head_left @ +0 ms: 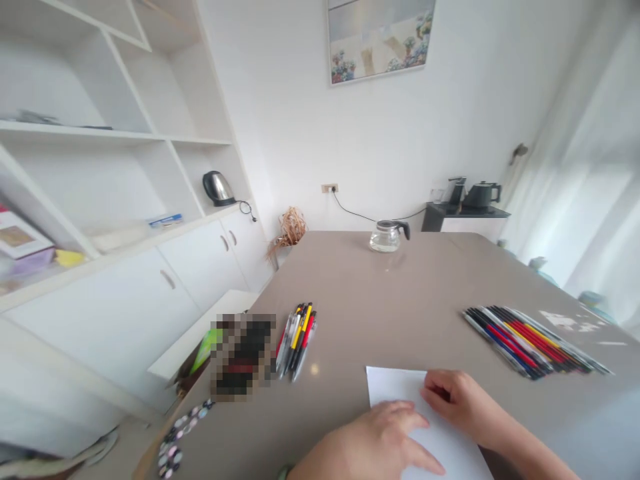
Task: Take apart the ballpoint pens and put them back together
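Note:
A white sheet of paper [395,380] lies on the brown table near its front edge. Across the sheet's left part rests my left hand [383,440], its fingers spread over the paper. My right hand [457,400] is at the paper's upper right edge, thumb and fingers curled together; whatever may be between the fingertips is hidden. Left of the paper lies a small bunch of pens [297,340] in red, yellow, black and clear. A larger row of pens [533,340] lies side by side to the right.
A glass pot [385,237] with a black handle stands at the table's far side. A blurred-out dark object [245,357] and a beaded strap [175,440] lie along the left edge. Beyond are white shelves [135,137] and a kettle [218,189].

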Demonstrator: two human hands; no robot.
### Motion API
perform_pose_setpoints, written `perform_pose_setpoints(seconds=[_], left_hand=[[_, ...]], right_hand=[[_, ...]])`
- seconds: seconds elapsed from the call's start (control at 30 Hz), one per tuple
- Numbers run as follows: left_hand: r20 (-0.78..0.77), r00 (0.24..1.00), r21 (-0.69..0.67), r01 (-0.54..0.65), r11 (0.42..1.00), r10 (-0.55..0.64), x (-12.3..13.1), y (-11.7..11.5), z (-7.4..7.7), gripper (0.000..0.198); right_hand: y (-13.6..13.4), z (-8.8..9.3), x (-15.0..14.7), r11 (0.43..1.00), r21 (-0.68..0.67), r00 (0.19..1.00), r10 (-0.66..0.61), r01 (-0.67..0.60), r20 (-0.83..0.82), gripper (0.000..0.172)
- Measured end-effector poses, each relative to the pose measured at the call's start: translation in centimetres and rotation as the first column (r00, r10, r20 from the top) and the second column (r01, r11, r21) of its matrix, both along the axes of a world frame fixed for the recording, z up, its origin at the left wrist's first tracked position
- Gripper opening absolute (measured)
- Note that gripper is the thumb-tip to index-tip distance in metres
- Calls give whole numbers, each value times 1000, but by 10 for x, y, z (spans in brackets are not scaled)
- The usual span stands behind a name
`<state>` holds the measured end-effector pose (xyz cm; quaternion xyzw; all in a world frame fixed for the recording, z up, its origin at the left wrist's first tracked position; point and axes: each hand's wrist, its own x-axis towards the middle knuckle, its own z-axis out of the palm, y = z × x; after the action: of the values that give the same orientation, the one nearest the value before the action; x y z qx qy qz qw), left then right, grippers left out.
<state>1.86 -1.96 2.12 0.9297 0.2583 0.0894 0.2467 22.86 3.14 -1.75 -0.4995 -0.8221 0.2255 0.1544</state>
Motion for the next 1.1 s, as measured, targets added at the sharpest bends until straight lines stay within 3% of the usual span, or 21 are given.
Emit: perform_pose_setpoints(seconds=[0.1,0.2,0.23,0.27,0.3,0.47,0.57,0.7,1.1], left_hand=[[-42,996,57,-76,995,79,4,-2,5,28],[-176,923,172,-314,934,342,2,5,9,26],[-207,850,250,-433,866,485,-3,10,10,19],[-202,733,343,-568,748,650,-9,17,11,13],[-187,653,390,-637,665,734,-18,24,13,12],[-143,309,512,-790,337,940,-74,59,16,24],[-136,187,531,-815,231,973,-94,66,11,30],[-158,134,526,-827,198,978,-102,66,0,33],[-264,183,423,-861,284,947,-106,71,-9,34]], right_hand=[[4,-9,6,999,1,997,39,-39,68,27],[7,-12,10,995,1,989,95,-96,111,26],[6,-12,10,994,0,987,109,-110,117,26],[6,-11,10,993,1,986,117,-118,119,25],[5,-10,10,993,3,985,121,-122,120,24],[1,-6,10,993,28,987,114,-118,116,24],[0,-5,10,992,48,987,110,-117,120,25],[0,-6,9,992,60,987,102,-110,125,25],[-2,-6,10,994,53,989,86,-93,119,23]])
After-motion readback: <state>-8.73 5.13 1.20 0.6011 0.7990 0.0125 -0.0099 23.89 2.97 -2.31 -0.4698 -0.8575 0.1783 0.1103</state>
